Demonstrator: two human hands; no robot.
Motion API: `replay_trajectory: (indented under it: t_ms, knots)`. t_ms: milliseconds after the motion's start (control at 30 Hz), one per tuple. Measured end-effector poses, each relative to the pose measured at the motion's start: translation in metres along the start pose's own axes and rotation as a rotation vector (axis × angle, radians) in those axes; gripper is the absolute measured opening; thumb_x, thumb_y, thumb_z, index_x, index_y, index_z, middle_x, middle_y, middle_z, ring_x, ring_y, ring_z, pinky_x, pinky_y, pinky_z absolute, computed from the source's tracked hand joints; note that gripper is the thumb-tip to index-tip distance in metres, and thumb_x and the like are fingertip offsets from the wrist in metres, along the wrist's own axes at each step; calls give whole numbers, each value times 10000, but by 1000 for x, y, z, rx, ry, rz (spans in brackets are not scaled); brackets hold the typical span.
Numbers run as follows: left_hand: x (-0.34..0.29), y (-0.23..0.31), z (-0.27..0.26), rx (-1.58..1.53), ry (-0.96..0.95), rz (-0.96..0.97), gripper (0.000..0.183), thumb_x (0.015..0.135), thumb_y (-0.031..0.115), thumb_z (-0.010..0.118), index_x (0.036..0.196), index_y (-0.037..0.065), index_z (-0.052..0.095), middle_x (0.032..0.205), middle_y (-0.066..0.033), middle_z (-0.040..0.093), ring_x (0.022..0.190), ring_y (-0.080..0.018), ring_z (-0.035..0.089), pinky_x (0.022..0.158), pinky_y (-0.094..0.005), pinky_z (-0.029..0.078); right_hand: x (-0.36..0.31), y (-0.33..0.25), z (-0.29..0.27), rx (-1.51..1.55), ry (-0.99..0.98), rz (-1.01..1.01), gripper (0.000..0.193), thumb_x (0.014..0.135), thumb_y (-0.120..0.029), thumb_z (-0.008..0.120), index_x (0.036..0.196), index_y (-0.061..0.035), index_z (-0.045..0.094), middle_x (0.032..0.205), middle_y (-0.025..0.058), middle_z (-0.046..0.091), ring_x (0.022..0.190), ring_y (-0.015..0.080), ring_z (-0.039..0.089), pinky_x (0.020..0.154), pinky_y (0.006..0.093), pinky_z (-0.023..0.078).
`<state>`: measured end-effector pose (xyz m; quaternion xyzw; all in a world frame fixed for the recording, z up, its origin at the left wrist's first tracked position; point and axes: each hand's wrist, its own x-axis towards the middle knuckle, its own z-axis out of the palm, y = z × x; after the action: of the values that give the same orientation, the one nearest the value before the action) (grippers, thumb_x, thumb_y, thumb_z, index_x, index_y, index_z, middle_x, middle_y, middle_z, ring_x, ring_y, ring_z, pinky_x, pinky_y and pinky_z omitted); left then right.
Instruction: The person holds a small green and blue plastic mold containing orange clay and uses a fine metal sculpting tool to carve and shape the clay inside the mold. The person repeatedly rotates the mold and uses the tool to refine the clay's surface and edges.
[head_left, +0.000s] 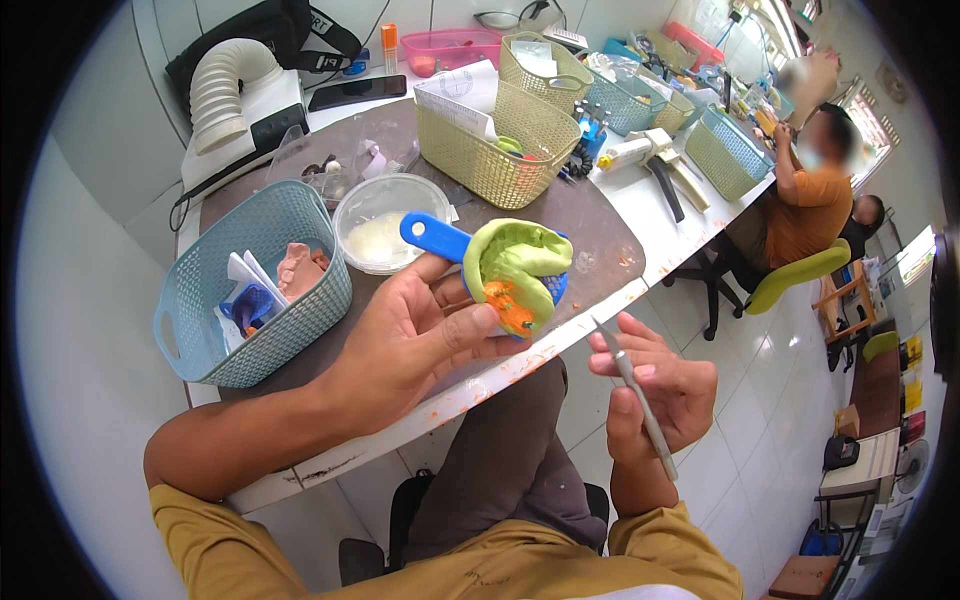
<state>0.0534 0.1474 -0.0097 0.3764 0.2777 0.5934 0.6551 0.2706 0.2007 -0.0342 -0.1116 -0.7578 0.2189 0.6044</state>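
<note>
My left hand is closed round a blue dental impression tray, its handle pointing up and left. Green impression material fills the tray in a horseshoe shape, with an orange patch on the part nearest me. Apart from it, to the right and past the table edge, my right hand grips a slim grey scalpel-like knife like a pen. The pointed blade is up, toward the tray, without touching it. Some left fingers are hidden behind the tray.
A blue-grey basket holding a pink dental cast stands at left. Behind the tray are a round plastic tub with white contents and a yellow-green basket. A dispensing gun lies farther right. A co-worker sits beyond.
</note>
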Motion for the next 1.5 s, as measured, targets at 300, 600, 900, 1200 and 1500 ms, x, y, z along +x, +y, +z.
replay_trajectory:
  t_ms: [300,600,900,1200,1500]
  knots:
    - [-5,11,5,77,-28,85,506,962,58,559,1396,-26,312,1339,-147,489,1235,-242,524,1011,-407,503,11,1,11,12,-78,-80,234,829,-104,693,962,-51,507,817,138,640,890,298,679,926,516,513]
    - [-7,18,6,156,-40,134,678,942,190,628,1457,24,219,1378,-137,478,1266,-249,510,1053,-467,441,20,1,19,-26,-87,-127,281,726,-31,750,935,-69,565,805,92,674,979,329,689,919,517,533]
    - [-10,18,4,164,-36,126,720,938,191,637,1474,16,190,1367,-147,493,1248,-242,523,1041,-440,454,16,7,28,6,-92,-120,283,716,0,735,932,-70,567,792,88,673,973,358,692,932,534,519]
    - [-7,14,8,194,57,144,621,926,98,620,1428,-9,271,1307,-175,537,1207,-241,554,1009,-400,483,19,6,25,47,-98,-101,306,693,54,732,936,-53,581,809,106,667,982,366,686,945,535,511]
    - [-8,16,11,255,108,87,663,923,223,654,1434,48,271,1308,-147,545,1185,-255,575,959,-465,519,9,9,32,82,-17,-67,261,720,38,715,929,-48,584,822,104,674,1055,381,663,959,525,502]
